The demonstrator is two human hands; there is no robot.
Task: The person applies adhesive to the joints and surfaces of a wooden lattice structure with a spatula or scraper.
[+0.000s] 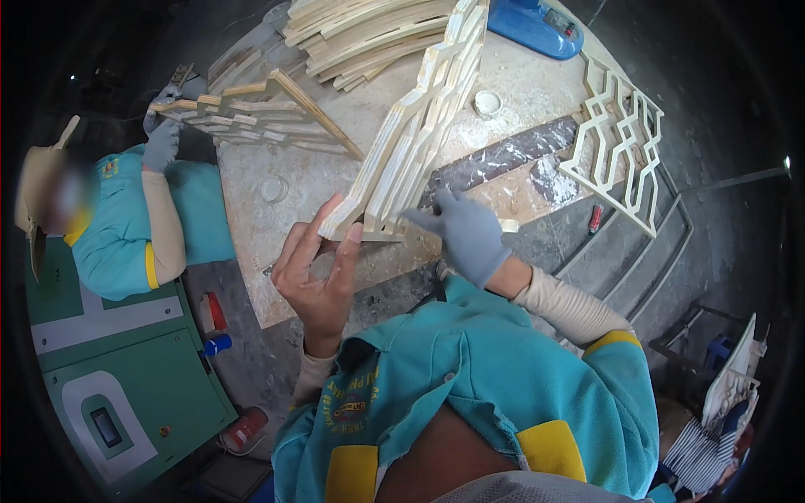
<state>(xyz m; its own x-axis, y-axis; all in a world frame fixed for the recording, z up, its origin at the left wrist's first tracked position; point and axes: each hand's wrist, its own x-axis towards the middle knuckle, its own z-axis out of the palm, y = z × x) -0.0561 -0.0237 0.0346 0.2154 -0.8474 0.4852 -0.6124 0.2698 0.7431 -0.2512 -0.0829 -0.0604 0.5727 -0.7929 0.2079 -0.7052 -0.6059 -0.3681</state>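
My left hand (317, 281), bare, pinches the near lower end of a pale wooden lattice panel (411, 126) between thumb and fingers. Zigzag slats make up the panel, which is tilted up on edge and reaches away from me to the top of the view. At its near right side is my right hand (468, 237) in a grey glove. The index finger stretches out to the slats, apart from the thumb, and nothing shows in this hand; its other fingers are partly hidden. A dark, white-smeared board (503, 155) lies on the table beyond the glove.
Stacked curved wooden strips (365, 38) and a blue device (537, 25) stand on the worktable (251, 226). A white round container (487, 104) sits beside my panel. Another lattice (620, 138) overhangs the right edge. At left, a gloved co-worker (126, 218) holds a similar lattice (268, 117).
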